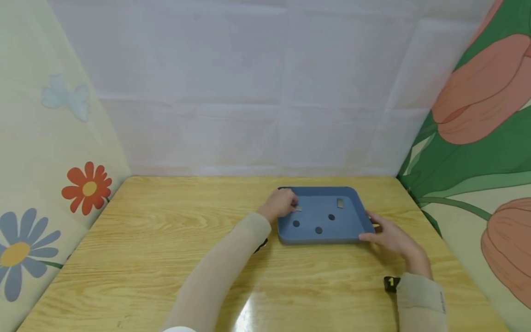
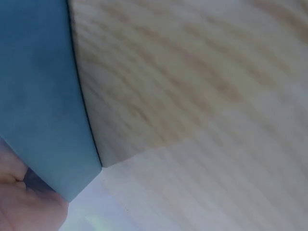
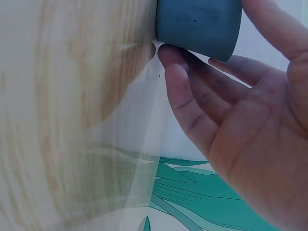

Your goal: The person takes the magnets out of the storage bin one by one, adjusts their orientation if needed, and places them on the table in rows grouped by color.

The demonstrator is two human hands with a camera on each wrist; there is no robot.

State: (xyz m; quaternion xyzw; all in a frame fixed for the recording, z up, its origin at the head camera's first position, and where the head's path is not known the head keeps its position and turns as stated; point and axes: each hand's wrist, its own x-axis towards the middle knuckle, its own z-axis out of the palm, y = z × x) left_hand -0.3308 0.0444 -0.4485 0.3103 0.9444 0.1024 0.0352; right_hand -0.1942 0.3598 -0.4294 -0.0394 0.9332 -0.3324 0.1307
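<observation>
A blue rectangular tray (image 1: 319,239) lies on the wooden table. Over its far left corner, my left hand (image 1: 282,203) reaches in with bent fingers, pinching a small light rectangular piece (image 1: 298,209) near the tray floor. In the left wrist view the tray wall (image 2: 41,96) hides most of that hand. My right hand (image 1: 390,236) grips the tray's right end, thumb at the near corner and fingers along the side; the right wrist view shows fingers (image 3: 192,106) against the outer wall. Inside lie several dark round discs (image 1: 318,230) and a grey rectangular piece (image 1: 340,203).
The wood-grain table (image 1: 186,221) extends left of the tray and in front of it. A white cloth (image 1: 249,92) hangs behind, with flower-printed cloths (image 1: 477,184) at both sides. A black band (image 1: 391,284) shows by the right wrist.
</observation>
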